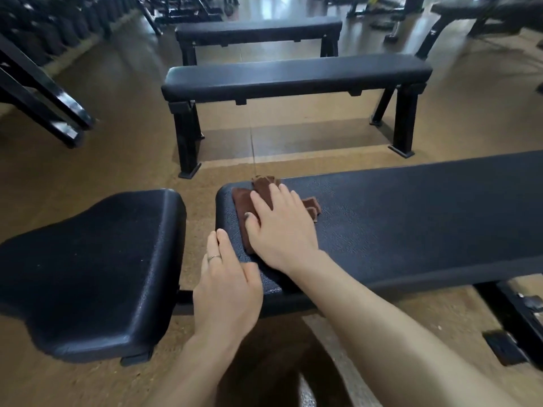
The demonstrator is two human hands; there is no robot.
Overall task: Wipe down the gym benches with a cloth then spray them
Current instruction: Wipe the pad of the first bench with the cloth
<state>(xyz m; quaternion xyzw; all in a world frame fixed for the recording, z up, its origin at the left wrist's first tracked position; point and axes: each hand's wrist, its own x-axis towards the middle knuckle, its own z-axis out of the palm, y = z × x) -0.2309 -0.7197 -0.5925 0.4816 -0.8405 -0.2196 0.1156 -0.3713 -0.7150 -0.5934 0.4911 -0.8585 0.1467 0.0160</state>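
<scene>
A long black padded bench (411, 218) runs from the centre to the right edge. A folded brown cloth (244, 204) lies on its left end. My right hand (279, 227) presses flat on the cloth, fingers spread toward the far-left corner. My left hand (226, 283) rests on the bench's near-left corner, a ring on one finger, fingers laid over the edge. A separate black seat pad (97, 268) sits just left of the bench across a narrow gap.
Two more flat black benches stand beyond, one in the middle (293, 74) and one farther back (258, 27). Black rack legs (44, 107) angle in at the far left. Brown rubber floor lies between the benches. No spray bottle is in view.
</scene>
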